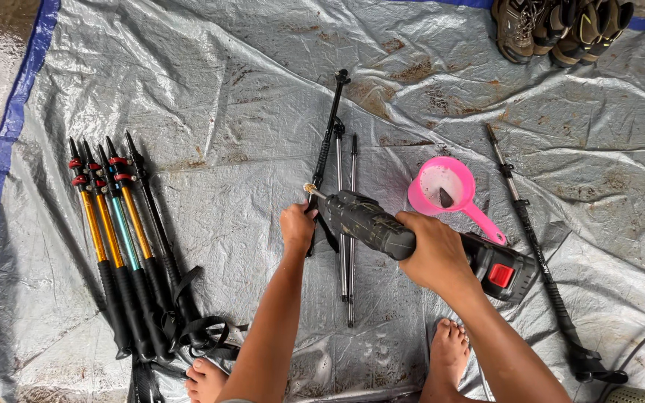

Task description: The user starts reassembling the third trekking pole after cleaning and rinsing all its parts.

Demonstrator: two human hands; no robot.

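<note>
1. Our right hand (433, 257) is clenched around the grip of a dark cordless spray gun (412, 240); its brass nozzle tip points up and left, and its battery end with a red button sits below and right of the hand.
2. Our left hand (297, 227) has its fingers closed on a black trekking pole section (328, 149) just beside the nozzle; the hand hides the part it holds.
3. Thin metal pole sections (351, 224) lie under the gun, partly covered by it.
4. A pink scoop (446, 190) rests on the grey tarp (225, 97) just past the gun; a small dark piece inside is hard to identify.
5. A bundle of coloured trekking poles (121, 246) lies at left, its straps cut off by the bottom edge.
6. Another black pole (535, 246) lies at right.
7. Muddy shoes (558, 26) are cropped at the top; our bare feet show only partly.
</note>
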